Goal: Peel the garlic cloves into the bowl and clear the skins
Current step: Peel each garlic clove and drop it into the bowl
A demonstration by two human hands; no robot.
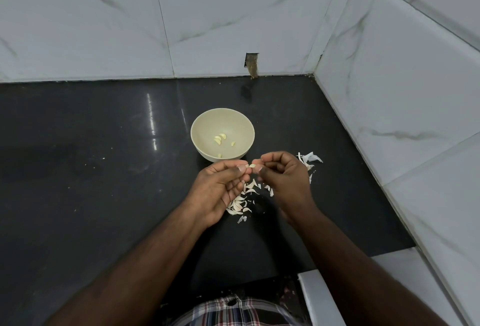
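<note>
1. The left hand (220, 185) and right hand (281, 173) meet just in front of the bowl (198, 141), both pinching one small garlic clove (252, 166) between thumb and fingertips.
2. To peel well, the left should probably hold steady while the right strips the skin from the tip.
3. Four or so peeled cloves (220, 138) lie in the bowl; drop this one there.
4. Skins (240, 202) litter the dark counter (91, 169) under the hands, more skins (309, 159) beyond the right hand; gather them last.

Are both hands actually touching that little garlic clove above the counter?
Touching. The head view shows the left hand and right hand pinching the garlic clove between their fingertips.
</note>
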